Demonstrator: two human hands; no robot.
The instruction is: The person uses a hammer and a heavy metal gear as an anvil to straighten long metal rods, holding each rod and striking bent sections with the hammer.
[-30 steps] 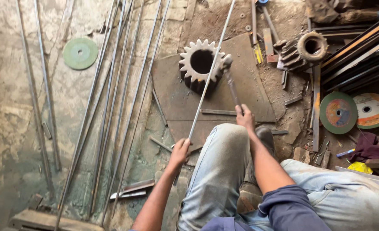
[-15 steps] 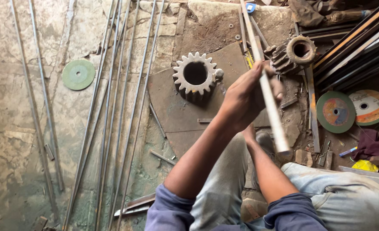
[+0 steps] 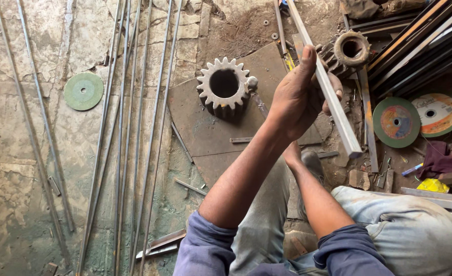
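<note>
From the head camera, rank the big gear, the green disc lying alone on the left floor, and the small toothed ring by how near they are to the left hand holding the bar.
Measured from the left hand, which grips the bar:
1. Small toothed ring, just up and right.
2. Big gear, to its left on the steel plate.
3. Green disc, far left on the floor.

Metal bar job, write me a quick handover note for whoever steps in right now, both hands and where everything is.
Left hand: gripping the square metal bar, raised off the floor, its cut end near the person's knee.
Right hand: mostly hidden behind the left forearm, low by the steel plate; cannot tell what it holds.
Large gear stands on the plate. Long thin rods lie on the floor to the left, cutting discs to the right.
Done: bar lifted. Left: bar not yet set down.
</note>
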